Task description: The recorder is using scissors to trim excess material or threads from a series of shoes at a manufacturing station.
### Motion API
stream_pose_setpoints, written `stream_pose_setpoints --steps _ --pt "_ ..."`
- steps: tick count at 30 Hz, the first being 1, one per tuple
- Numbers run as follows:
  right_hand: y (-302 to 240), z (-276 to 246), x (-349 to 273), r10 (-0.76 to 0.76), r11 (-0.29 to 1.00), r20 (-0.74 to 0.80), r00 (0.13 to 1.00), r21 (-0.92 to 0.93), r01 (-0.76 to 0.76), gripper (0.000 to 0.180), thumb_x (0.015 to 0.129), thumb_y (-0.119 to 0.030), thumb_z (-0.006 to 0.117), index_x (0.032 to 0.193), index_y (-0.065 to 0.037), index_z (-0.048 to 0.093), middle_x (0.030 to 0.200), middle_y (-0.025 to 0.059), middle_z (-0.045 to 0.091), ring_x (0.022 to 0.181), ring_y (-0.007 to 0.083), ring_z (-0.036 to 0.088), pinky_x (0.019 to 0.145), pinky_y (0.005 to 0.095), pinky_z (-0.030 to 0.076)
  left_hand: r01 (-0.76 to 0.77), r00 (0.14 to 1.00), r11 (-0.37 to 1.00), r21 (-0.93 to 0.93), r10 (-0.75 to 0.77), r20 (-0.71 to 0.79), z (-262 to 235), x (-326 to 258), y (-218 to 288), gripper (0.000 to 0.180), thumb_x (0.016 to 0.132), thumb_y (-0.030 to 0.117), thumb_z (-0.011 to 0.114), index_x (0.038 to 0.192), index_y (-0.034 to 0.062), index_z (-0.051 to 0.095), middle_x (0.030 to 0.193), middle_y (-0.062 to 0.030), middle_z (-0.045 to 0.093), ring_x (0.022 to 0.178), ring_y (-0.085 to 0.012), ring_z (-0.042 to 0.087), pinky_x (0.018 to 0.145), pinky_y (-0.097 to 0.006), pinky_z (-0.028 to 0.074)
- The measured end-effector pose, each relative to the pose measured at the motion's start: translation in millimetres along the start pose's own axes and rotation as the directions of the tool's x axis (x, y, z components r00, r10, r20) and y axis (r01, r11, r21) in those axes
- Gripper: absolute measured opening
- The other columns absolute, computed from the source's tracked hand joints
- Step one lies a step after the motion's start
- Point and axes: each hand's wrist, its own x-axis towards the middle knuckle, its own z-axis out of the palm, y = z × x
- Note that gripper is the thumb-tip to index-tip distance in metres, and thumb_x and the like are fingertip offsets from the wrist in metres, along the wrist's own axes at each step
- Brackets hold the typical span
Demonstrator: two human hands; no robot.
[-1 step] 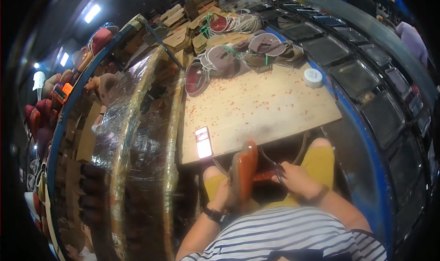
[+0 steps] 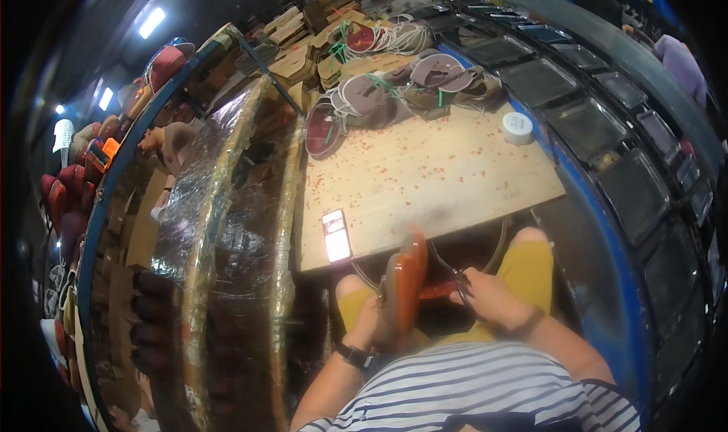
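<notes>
In front of my belly, a shoe (image 2: 409,284) with a glossy orange sole stands toe up, its brownish upper on the left. My left hand (image 2: 367,320), with a dark watch at the wrist, is closed round the shoe's left side; some of its fingers are hidden behind it. Just right of the sole, my right hand (image 2: 489,297) is closed on dark-handled scissors (image 2: 463,289). Their blades are hard to make out against the dark background.
A wooden board (image 2: 455,178) strewn with orange scraps carries a lit phone (image 2: 336,235), a round white tub (image 2: 518,128) and several laced shoes (image 2: 368,98). Film-wrapped goods (image 2: 220,227) stand left. Dark trays (image 2: 584,121) line the right. Other people are at work farther off.
</notes>
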Motion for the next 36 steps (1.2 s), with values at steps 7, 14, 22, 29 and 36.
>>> stream_pose_setpoints --steps 7,14,22,29,36 --pt "-17 -2 -7 -0.111 0.994 -0.006 0.994 -0.003 0.111 0.047 0.085 -0.045 0.069 0.095 -0.001 0.056 0.076 0.0194 0.065 0.075 0.0411 0.064 0.068 0.048 0.049 -0.171 0.984 0.972 0.159 0.176 -0.016 9 6 -17 0.027 0.102 0.014 0.043 0.12 0.003 0.06 0.106 -0.0066 0.065 0.091 -0.0163 0.064 0.077 -0.03 0.053" --pt "7 2 -5 0.029 0.999 -0.005 1.0 -0.018 -0.029 0.054 0.086 -0.053 0.064 0.091 0.0 0.057 0.074 0.0215 0.065 0.074 0.0412 0.065 0.067 0.0481 0.05 -0.027 1.0 0.999 -0.04 0.027 -0.012 17 -8 6 0.027 0.103 0.016 0.042 0.117 0.0041 0.062 0.101 -0.0041 0.065 0.084 -0.013 0.063 0.072 -0.027 0.052" --pt "10 8 -3 0.138 0.99 0.024 0.99 -0.045 -0.137 0.049 0.087 -0.049 0.065 0.091 -0.001 0.058 0.078 0.0206 0.066 0.077 0.0399 0.065 0.069 0.0473 0.05 0.0 1.0 0.996 0.087 -0.001 0.018 -3 2 -7 0.03 0.103 0.021 0.041 0.115 0.0029 0.063 0.103 -0.0075 0.067 0.089 -0.0163 0.064 0.078 -0.029 0.053" --pt "18 3 -28 -0.006 0.996 0.151 0.989 -0.088 0.02 0.056 0.083 -0.055 0.066 0.092 0.0 0.058 0.086 0.0193 0.068 0.082 0.0377 0.066 0.072 0.0454 0.051 -0.249 0.938 0.95 -0.189 0.188 -0.292 3 23 5 0.02 0.1 0.022 0.052 0.094 0.0068 0.064 0.087 -0.0031 0.066 0.073 -0.0122 0.062 0.063 -0.029 0.052" --pt "15 13 -34 -0.085 0.977 0.162 0.983 -0.18 0.114 0.06 0.082 -0.056 0.066 0.09 0.003 0.058 0.081 0.0197 0.065 0.08 0.0377 0.066 0.072 0.0462 0.051 -0.353 0.915 0.922 -0.162 0.304 -0.265 -13 46 -20 0.026 0.101 0.03 0.053 0.117 0.0092 0.056 0.108 -0.0034 0.061 0.096 -0.0143 0.061 0.076 -0.028 0.054"
